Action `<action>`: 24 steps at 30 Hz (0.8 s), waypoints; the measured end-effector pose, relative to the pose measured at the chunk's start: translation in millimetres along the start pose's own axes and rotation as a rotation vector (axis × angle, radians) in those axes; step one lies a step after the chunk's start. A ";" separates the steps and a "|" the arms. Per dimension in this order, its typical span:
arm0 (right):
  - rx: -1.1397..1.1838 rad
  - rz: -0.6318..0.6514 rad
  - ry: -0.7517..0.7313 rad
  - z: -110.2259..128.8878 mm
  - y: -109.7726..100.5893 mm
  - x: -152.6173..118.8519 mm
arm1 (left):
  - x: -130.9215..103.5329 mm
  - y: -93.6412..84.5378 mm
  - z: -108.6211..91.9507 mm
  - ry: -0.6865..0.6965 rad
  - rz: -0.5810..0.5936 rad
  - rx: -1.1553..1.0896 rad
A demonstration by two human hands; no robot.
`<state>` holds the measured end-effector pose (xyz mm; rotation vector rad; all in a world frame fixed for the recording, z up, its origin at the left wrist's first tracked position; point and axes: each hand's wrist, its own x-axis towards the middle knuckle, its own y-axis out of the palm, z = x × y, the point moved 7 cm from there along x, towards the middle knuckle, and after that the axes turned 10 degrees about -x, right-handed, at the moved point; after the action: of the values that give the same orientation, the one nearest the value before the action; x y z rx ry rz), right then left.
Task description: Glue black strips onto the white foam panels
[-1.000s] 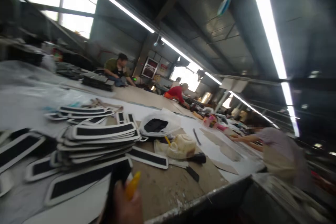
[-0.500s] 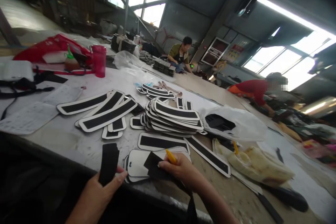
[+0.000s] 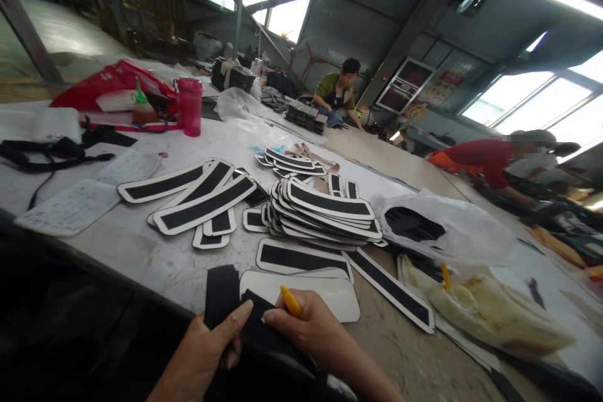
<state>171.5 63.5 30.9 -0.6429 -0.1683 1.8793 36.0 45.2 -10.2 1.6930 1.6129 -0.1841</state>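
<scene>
My left hand (image 3: 214,339) is closed on a black strip (image 3: 221,292) that stands up above the thumb at the table's near edge. Close beside it, my right hand (image 3: 306,326) grips a second piece of black material (image 3: 264,330), with a yellow-handled tool (image 3: 291,301) also held in its fingers. Behind the hands lies a blank white panel (image 3: 330,295), partly covered by the black material. Beyond it are a curved panel with a black centre (image 3: 301,257) and a tall stack of similar panels (image 3: 325,207).
Loose curved panels (image 3: 205,204) and paper sheets (image 3: 68,207) lie left. A pink bottle (image 3: 190,107) stands behind. A plastic bag (image 3: 456,226) and yellowish cloth bundle (image 3: 509,314) are right. Two people (image 3: 336,91) (image 3: 494,160) work farther back.
My hands have come together, and the two black pieces now meet or overlap. The right hand moved left relative to the white panel. The view has shifted slightly.
</scene>
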 end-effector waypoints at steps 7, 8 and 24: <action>0.165 -0.041 -0.038 2.6 7.2 -12.6 | -11.4 -8.5 1.3 0.005 -0.106 -0.299; 0.168 -0.050 -0.024 0.7 5.4 -15.3 | -14.9 -11.6 -0.9 0.006 -0.144 -0.314; -0.059 -0.001 0.030 -14.5 -17.1 -25.3 | -4.3 -44.7 -22.8 0.145 -0.114 0.093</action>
<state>199.5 45.0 34.5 -0.7104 -0.2053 1.8684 -14.0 51.0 -10.9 1.7181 1.8355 -0.1994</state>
